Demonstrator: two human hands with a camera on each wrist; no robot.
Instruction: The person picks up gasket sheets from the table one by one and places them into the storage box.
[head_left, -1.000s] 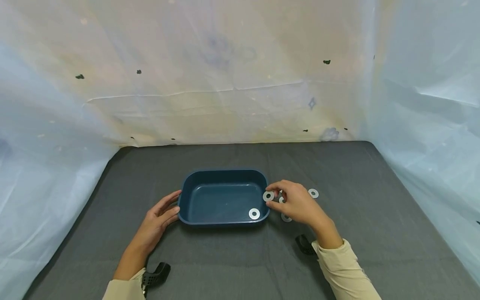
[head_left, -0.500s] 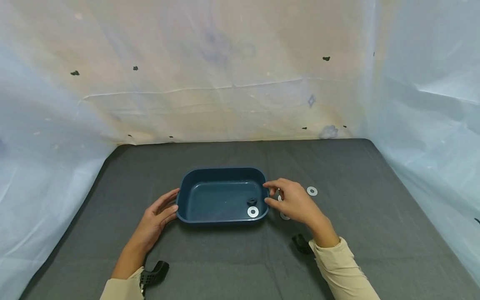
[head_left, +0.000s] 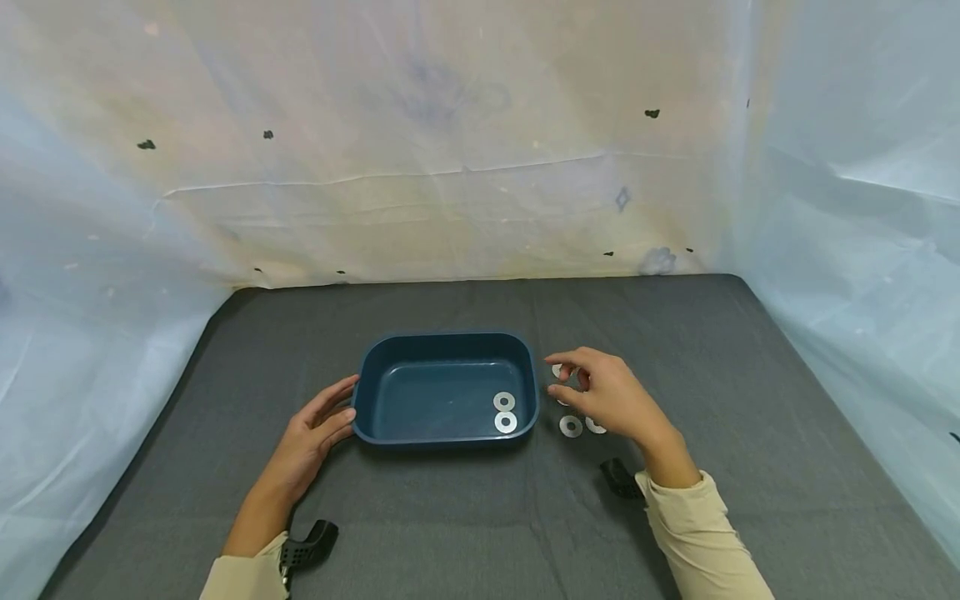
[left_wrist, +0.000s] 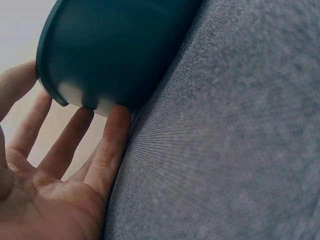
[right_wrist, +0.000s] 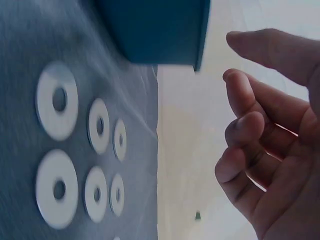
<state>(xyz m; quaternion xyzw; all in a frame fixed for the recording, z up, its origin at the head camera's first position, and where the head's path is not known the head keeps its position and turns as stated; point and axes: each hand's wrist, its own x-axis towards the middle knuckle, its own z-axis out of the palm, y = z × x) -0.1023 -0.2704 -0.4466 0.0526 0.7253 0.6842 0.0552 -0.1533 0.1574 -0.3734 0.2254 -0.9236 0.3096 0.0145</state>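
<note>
A dark blue rectangular basin [head_left: 442,433] stands mid-table, with two flat pale washers, a far one [head_left: 504,402] and a near one [head_left: 506,422], lying in its right end. My left hand [head_left: 307,442] touches the basin's left end. In the left wrist view its fingertips [left_wrist: 117,117] rest against the outer wall, the fingers fairly straight. To the right of the basin, my right hand [head_left: 611,396] hovers over more washers [head_left: 571,427]. The right wrist view shows its thumb and index finger apart, holding nothing, the other fingers loosely bent. Part of the washer group is hidden beneath it.
In the right wrist view several washers [right_wrist: 56,189] lie in two rows on the grey cloth. The grey-covered table [head_left: 435,525] meets pale plastic sheeting [head_left: 450,208] at the back and both sides. Black straps [head_left: 311,546] show at the wrists.
The right hand released a washer, which dropped into the basin beside the other one. It has since drawn back right, over the washers on the table. The left hand stays at the basin.
</note>
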